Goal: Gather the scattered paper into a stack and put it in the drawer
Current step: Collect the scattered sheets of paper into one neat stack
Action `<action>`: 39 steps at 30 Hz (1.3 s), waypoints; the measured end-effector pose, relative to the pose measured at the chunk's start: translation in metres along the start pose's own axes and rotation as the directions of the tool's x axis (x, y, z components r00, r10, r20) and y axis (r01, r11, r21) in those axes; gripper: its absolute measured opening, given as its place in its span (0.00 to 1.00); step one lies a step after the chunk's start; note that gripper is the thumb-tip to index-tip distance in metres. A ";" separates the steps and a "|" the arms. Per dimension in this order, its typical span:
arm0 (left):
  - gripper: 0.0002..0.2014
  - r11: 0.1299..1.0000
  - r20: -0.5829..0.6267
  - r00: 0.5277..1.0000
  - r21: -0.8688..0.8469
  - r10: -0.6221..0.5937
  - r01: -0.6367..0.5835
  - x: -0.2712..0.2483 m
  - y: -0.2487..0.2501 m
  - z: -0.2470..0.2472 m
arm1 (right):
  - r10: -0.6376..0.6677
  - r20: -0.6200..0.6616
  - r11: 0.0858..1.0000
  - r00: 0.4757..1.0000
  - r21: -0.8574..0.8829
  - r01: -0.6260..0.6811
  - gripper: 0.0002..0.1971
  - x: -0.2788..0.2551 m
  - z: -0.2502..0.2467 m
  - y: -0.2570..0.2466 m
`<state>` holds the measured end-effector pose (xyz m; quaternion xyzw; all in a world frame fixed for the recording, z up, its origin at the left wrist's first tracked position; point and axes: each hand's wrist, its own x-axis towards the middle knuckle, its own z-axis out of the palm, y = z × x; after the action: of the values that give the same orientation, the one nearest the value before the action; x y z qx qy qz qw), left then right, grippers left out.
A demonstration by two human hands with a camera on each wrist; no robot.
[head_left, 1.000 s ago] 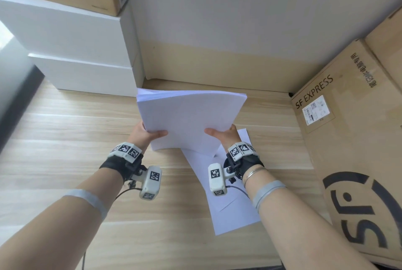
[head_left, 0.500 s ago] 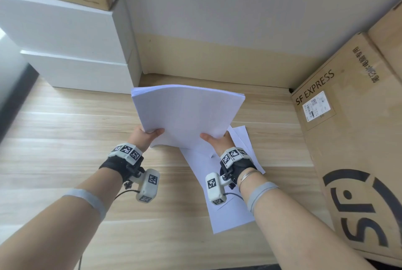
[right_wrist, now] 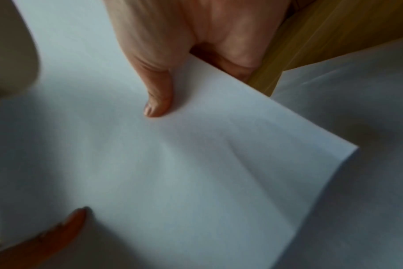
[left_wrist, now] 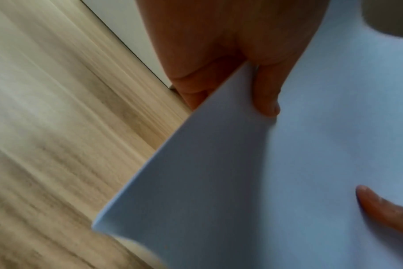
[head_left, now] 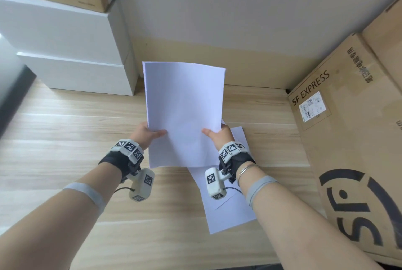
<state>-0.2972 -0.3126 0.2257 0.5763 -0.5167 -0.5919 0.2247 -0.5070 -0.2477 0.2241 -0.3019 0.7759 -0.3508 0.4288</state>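
Holding a stack of white paper [head_left: 185, 113] upright above the wooden surface [head_left: 65, 128], the left hand [head_left: 144, 134] and right hand [head_left: 219, 134] pinch its side edges, thumbs on the near face, other fingers [left_wrist: 193, 94] behind. More loose sheets [head_left: 230, 215] lie flat on the surface below the right wrist, perhaps two or three overlapping. White boxes [head_left: 71, 41] stand far left, a cardboard box [head_left: 348, 150] right
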 end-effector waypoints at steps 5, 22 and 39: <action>0.15 0.982 0.052 0.983 -0.055 -0.176 0.179 -0.004 -0.015 0.005 | 0.094 0.145 0.976 0.985 -0.209 -0.063 0.20 -0.002 -0.013 -0.001; 0.17 0.947 -0.059 0.950 -0.120 -0.306 0.297 -0.001 -0.061 0.013 | 0.115 -0.050 0.943 0.992 -0.308 -0.125 0.10 0.027 -0.039 0.051; 0.17 0.925 -0.029 0.949 -0.233 -0.315 0.300 -0.004 -0.079 0.008 | 0.188 -0.197 0.677 0.962 -0.684 -0.272 0.47 0.039 -0.042 0.077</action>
<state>-0.2778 -0.2776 0.1568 0.6403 -0.3416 -0.6552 0.2098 -0.5742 -0.2222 0.1605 -0.3226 0.9047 0.0127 0.2780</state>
